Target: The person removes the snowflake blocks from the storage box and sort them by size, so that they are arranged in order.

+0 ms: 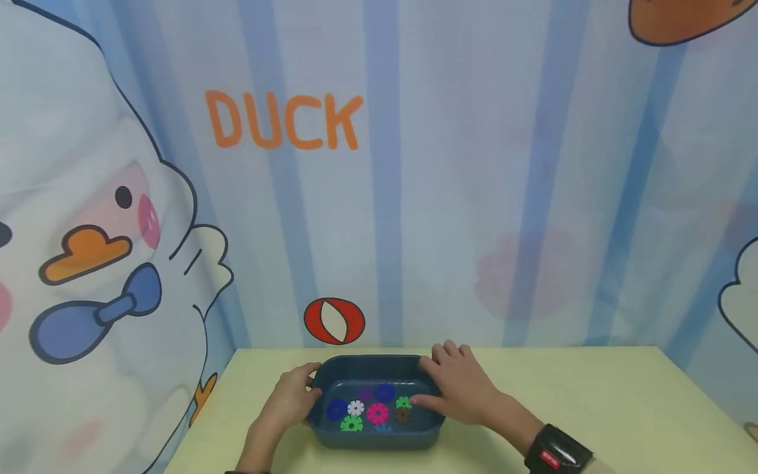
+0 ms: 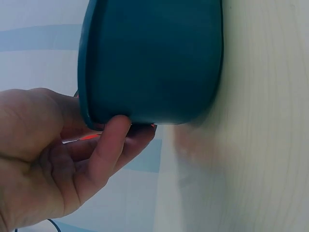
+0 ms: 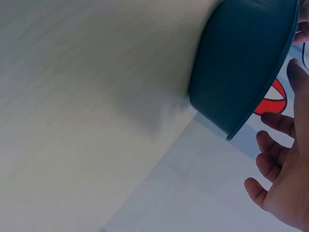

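Observation:
A dark blue plastic basin (image 1: 376, 438) stands on the table with several colourful notched plastic discs lying in it. Among them are a pink disc (image 1: 378, 413), a white disc (image 1: 356, 408) and a green disc (image 1: 352, 423). My left hand (image 1: 291, 397) holds the basin's left end, its thumb and fingers bent against the outer wall and rim, as the left wrist view shows. Over the right rim is my right hand (image 1: 464, 387), thumb reaching across the basin's opening. In the right wrist view its loosely bent fingers (image 3: 270, 164) stand apart from the basin.
The pale yellow table (image 1: 568, 395) extends to both sides of the basin. Behind it hangs a blue-and-white striped curtain (image 1: 450, 197) printed with a duck and a red ball. A black band (image 1: 558, 449) is on the right wrist.

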